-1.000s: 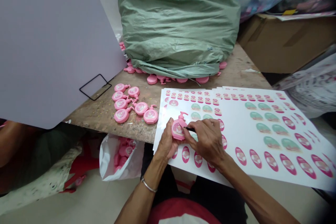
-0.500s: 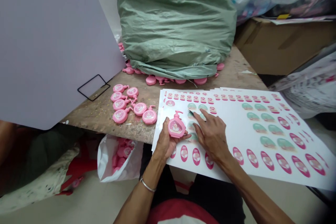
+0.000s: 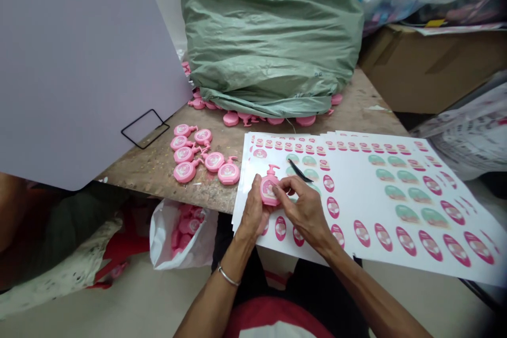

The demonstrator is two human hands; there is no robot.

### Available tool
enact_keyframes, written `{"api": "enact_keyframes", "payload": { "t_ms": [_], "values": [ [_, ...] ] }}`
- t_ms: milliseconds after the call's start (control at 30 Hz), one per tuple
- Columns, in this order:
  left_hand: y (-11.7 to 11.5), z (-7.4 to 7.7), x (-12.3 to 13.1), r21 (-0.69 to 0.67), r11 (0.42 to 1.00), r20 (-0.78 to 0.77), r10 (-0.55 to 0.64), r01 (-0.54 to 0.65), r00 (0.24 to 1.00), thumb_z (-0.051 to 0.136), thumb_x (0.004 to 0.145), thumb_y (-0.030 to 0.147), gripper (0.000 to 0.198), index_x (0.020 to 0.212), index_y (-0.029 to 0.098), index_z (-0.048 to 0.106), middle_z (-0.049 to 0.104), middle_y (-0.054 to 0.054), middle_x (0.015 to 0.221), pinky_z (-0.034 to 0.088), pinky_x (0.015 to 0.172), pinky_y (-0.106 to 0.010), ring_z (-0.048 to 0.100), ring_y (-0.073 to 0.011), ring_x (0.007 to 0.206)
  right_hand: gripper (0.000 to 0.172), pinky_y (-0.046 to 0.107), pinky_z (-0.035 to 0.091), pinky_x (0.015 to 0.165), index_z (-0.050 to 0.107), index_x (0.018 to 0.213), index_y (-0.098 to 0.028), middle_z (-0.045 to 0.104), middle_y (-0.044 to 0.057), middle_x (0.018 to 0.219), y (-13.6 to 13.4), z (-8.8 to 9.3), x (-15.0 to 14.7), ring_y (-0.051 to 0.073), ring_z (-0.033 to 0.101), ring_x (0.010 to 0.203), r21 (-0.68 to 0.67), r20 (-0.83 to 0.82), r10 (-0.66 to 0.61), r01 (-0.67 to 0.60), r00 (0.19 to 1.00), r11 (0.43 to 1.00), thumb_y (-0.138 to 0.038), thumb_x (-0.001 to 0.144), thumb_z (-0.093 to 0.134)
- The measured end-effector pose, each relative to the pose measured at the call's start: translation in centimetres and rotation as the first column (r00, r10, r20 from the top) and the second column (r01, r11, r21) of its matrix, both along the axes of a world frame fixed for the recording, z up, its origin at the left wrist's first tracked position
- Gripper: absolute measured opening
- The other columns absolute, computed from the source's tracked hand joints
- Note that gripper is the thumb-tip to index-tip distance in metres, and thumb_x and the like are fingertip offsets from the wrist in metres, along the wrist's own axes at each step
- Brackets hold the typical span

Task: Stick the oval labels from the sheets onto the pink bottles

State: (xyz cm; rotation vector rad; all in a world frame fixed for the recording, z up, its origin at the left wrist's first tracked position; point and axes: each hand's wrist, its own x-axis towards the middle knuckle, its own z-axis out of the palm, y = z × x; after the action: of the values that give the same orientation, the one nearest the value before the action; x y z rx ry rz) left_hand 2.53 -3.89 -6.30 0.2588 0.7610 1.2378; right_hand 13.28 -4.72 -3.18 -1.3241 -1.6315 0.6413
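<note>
My left hand (image 3: 253,211) holds a flat pink pump-bottle-shaped piece (image 3: 269,187) upright, its round face showing a pink label. My right hand (image 3: 304,211) is right up against that piece, with fingertips at its face. A slim black pointed tool (image 3: 299,170) sticks out from those fingers, and I cannot see its held end. Both hands sit over a stack of white sticker sheets (image 3: 376,195) printed with pink ovals and green ovals. Several similar pink pieces (image 3: 198,153) lie on the bare table to the left.
A bulging green woven sack (image 3: 269,37) sits on the worn wooden table (image 3: 158,174), with pink pieces around its base. A lavender board (image 3: 79,63) covers the left side. A white plastic bag (image 3: 174,237) of pink pieces sits below the table edge. A cardboard box (image 3: 423,68) stands behind.
My right hand has come back from lying spread on the sheets to the pink piece, and the black tool now points up and right. My left hand still holds the piece.
</note>
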Motion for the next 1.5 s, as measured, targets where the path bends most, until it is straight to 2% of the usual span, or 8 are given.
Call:
{"api": "enact_keyframes", "payload": {
  "t_ms": [133,400,567,967,1100,1200,1300,1500],
  "values": [
    [0.1,-0.2,-0.2,0.051,0.998,-0.033,-0.037,0.039,0.999,0.058,0.083,0.051,0.045,0.098,0.009,0.065,0.066,-0.009,0.085,0.05,0.081,-0.031,0.063,-0.0206,0.087,0.018,0.029,0.043,0.064,0.056,0.076,-0.019,0.058,0.001,0.073,-0.3,0.6,0.1,0.014,0.053,0.066,-0.141,-0.085,0.006,-0.018,0.996,0.99,-0.032,0.088,0.056],
    [0.2,0.0,-0.5,-0.012,1.0,-0.034,-0.028,0.027,0.999,0.06,0.083,0.047,0.038,0.093,0.011,0.064,0.064,-0.004,0.078,0.052,0.076,-0.026,0.06,-0.0135,0.074,0.026,0.026,0.043,0.062,0.056,0.075,-0.017,0.057,0.001,0.071,0.1,1.0,0.5,0.013,0.052,0.066,-0.299,-0.309,0.059,-0.156,0.949,0.941,-0.041,0.083,0.061],
    [0.2,0.5,-0.5,-0.008,0.996,-0.034,-0.092,0.091,0.995,0.057,0.084,0.048,0.039,0.096,0.011,0.063,0.065,-0.006,0.078,0.055,0.07,-0.028,0.062,-0.0155,0.073,0.03,0.025,0.043,0.06,0.057,0.075,-0.017,0.056,0.0,0.07,0.4,0.8,0.8,0.012,0.05,0.065,-0.347,-0.431,0.063,-0.23,0.9,0.909,-0.046,0.08,0.064],
    [0.1,1.1,-0.5,-0.012,0.987,-0.082,-0.159,0.158,0.984,0.048,0.089,0.048,0.041,0.102,0.011,0.061,0.068,-0.009,0.083,0.06,0.064,-0.032,0.067,-0.0206,0.078,0.031,0.024,0.044,0.058,0.058,0.077,-0.018,0.056,-0.001,0.072,0.6,1.1,1.9,0.011,0.051,0.064,-0.377,-0.493,0.078,-0.293,0.867,0.879,-0.047,0.077,0.067],
    [0.1,1.6,-0.5,-0.048,0.983,-0.041,-0.177,0.175,0.983,0.047,0.09,0.048,0.042,0.102,0.011,0.062,0.069,-0.01,0.081,0.06,0.064,-0.034,0.068,-0.0218,0.077,0.032,0.023,0.044,0.057,0.059,0.078,-0.017,0.056,-0.001,0.07,0.7,1.6,2.5,0.01,0.05,0.062,-0.391,-0.51,0.031,-0.263,0.86,0.882,-0.048,0.076,0.069],
    [-0.1,1.9,-0.2,-0.054,0.986,-0.024,-0.16,0.159,0.987,0.047,0.09,0.048,0.042,0.102,0.01,0.063,0.07,-0.011,0.085,0.06,0.068,-0.036,0.068,-0.0225,0.08,0.035,0.023,0.044,0.055,0.059,0.076,-0.017,0.056,-0.001,0.068,0.6,2.2,2.5,0.01,0.05,0.061,-0.371,-0.505,-0.01,-0.207,0.863,0.905,-0.048,0.069,0.075],
    [-0.4,2.2,0.0,-0.02,0.989,-0.015,-0.146,0.146,0.989,0.048,0.089,0.049,0.044,0.105,0.01,0.063,0.07,-0.011,0.088,0.059,0.072,-0.038,0.067,-0.0231,0.083,0.035,0.023,0.042,0.051,0.058,0.073,-0.017,0.054,-0.003,0.064,0.1,2.4,2.3,0.01,0.048,0.058,-0.319,-0.468,-0.026,-0.141,0.884,0.937,-0.046,0.066,0.078],
    [-0.7,2.8,0.5,-0.01,0.993,0.004,-0.116,0.116,0.993,0.053,0.087,0.049,0.043,0.103,0.011,0.064,0.069,-0.009,0.084,0.059,0.071,-0.035,0.066,-0.0208,0.081,0.024,0.024,0.042,0.054,0.059,0.073,-0.019,0.055,-0.002,0.066,-0.7,2.7,1.6,0.01,0.048,0.059,-0.186,-0.313,-0.027,-0.034,0.949,0.982,-0.036,0.071,0.075]
  ]
}}
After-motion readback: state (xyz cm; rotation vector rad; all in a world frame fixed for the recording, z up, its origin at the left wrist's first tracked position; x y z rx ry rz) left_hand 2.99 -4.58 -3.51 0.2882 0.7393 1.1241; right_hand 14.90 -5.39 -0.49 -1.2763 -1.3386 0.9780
